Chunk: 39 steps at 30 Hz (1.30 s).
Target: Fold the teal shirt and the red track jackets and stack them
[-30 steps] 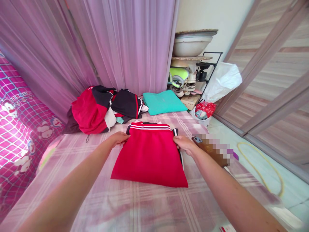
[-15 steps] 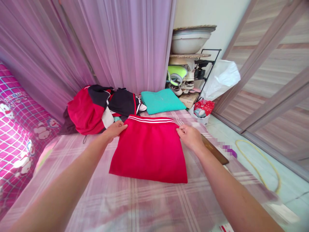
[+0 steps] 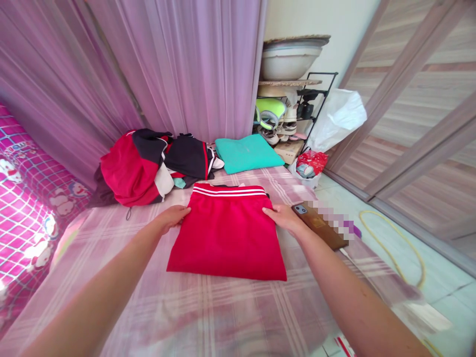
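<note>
A folded red garment (image 3: 226,238) with white stripes along its far edge lies on the plaid bedsheet (image 3: 171,317). My left hand (image 3: 174,218) pinches its left side below the striped edge, the thumb on top and the other fingers partly hidden. On the opposite side my right hand (image 3: 281,217) grips the right edge in the same way. A little dark cloth peeks out behind the striped edge.
A pile of red and black clothes (image 3: 134,168) lies at the far left, beside a folded teal cloth (image 3: 248,152). A phone (image 3: 322,228) lies right of my right forearm. Beyond the bed stand a shoe rack (image 3: 316,116) and a wardrobe (image 3: 420,99).
Both hands have slid a little toward me along the sides. The striped edge has come down slightly toward me, and dark cloth now shows behind it. More of the phone is visible.
</note>
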Each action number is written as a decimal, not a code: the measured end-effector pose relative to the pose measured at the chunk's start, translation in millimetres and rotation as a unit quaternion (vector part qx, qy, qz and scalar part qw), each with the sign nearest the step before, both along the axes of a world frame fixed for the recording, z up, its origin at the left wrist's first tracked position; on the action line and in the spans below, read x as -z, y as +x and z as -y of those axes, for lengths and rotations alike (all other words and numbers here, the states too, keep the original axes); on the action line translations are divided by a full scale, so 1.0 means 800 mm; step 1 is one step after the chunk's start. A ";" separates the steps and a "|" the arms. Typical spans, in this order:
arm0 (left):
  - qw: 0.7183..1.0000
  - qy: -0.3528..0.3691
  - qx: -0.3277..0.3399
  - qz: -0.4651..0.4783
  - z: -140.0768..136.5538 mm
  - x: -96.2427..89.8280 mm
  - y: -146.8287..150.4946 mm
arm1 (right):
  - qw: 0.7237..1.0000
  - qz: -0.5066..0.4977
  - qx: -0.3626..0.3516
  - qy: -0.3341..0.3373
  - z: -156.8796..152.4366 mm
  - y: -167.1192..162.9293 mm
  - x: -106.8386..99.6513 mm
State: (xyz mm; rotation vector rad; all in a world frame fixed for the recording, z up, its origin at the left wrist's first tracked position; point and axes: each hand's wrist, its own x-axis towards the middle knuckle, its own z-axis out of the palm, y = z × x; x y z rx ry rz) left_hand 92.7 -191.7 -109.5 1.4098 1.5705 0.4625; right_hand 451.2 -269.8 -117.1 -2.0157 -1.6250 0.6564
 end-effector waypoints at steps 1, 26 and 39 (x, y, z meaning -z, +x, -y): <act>1.000 0.015 -0.001 -0.002 0.001 -0.001 0.003 | 1.000 0.010 0.010 0.028 0.002 -0.003 -0.001; 0.990 0.118 -0.041 -0.066 0.028 0.019 0.003 | 0.987 0.054 0.102 0.112 -0.011 -0.010 -0.011; 0.989 0.014 0.050 -0.140 0.062 0.002 -0.020 | 0.979 -0.172 -0.040 -0.105 0.085 0.000 0.006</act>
